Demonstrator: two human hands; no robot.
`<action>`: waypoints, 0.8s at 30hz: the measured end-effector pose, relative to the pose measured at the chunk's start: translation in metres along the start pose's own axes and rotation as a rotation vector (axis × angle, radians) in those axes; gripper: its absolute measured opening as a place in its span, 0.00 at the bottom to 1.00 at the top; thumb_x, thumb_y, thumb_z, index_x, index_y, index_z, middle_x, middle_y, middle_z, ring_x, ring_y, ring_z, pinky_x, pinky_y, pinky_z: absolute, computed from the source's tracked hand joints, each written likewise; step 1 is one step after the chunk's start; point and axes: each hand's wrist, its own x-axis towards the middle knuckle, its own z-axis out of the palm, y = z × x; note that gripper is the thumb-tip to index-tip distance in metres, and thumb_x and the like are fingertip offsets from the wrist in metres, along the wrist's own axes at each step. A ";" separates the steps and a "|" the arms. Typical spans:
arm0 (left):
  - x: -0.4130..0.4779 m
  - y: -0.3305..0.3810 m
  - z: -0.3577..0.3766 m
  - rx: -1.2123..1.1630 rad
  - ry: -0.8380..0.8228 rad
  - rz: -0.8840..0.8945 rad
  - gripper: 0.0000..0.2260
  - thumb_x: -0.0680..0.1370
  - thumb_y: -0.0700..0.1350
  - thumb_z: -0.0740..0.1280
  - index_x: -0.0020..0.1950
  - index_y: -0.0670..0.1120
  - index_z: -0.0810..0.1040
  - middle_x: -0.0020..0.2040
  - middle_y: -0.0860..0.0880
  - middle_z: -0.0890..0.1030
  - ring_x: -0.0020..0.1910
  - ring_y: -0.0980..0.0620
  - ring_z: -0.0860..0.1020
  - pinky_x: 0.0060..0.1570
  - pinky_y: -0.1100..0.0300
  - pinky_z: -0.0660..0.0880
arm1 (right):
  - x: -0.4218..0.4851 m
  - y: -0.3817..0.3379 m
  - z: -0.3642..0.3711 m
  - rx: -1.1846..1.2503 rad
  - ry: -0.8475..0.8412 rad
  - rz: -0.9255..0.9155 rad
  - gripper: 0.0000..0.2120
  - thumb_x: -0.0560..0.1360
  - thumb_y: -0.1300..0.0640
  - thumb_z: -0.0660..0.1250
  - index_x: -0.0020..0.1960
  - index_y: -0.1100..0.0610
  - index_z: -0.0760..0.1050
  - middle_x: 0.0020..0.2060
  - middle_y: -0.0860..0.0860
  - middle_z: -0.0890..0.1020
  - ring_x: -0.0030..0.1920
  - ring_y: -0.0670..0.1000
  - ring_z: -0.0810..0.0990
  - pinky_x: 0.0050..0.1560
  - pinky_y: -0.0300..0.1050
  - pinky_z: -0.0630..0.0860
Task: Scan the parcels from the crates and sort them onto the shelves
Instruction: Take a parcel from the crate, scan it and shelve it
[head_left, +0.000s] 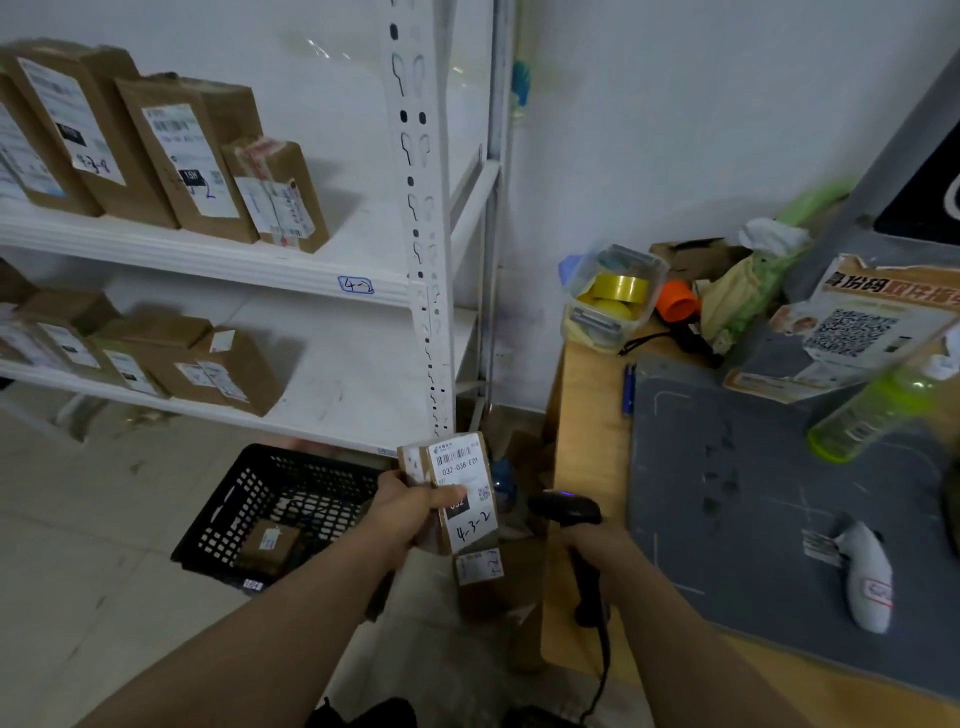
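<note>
Cardboard parcel (460, 463) in left grip (414, 506), beside scanner (567, 512)

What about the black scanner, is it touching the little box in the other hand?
Apart. The head view shows a clear gap between the scanner, held in the right hand, and the parcel gripped by the left hand.

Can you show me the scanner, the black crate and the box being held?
scanner (569, 512), head view, on its black head.
black crate (234, 504), head view, on its left wall.
held parcel (462, 467), head view, on its white label.
</note>
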 end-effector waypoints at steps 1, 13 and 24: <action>0.000 -0.001 0.001 0.000 0.061 0.002 0.31 0.67 0.41 0.82 0.66 0.43 0.71 0.55 0.45 0.84 0.51 0.44 0.84 0.39 0.47 0.83 | -0.007 -0.005 0.003 -0.011 -0.083 -0.029 0.14 0.70 0.63 0.77 0.54 0.60 0.79 0.46 0.58 0.82 0.47 0.57 0.80 0.45 0.49 0.76; 0.000 -0.013 -0.003 -0.040 0.291 0.020 0.38 0.64 0.40 0.83 0.67 0.45 0.64 0.61 0.42 0.79 0.60 0.39 0.80 0.55 0.37 0.80 | -0.063 -0.049 0.017 0.001 -0.332 -0.321 0.08 0.74 0.61 0.74 0.53 0.54 0.81 0.30 0.47 0.84 0.33 0.45 0.82 0.39 0.43 0.74; -0.008 -0.014 -0.011 -0.051 0.311 0.019 0.37 0.65 0.38 0.83 0.67 0.41 0.65 0.61 0.40 0.79 0.59 0.38 0.80 0.46 0.45 0.80 | -0.080 -0.049 0.023 -0.100 -0.325 -0.385 0.08 0.74 0.60 0.74 0.51 0.51 0.81 0.43 0.50 0.84 0.46 0.49 0.81 0.43 0.43 0.72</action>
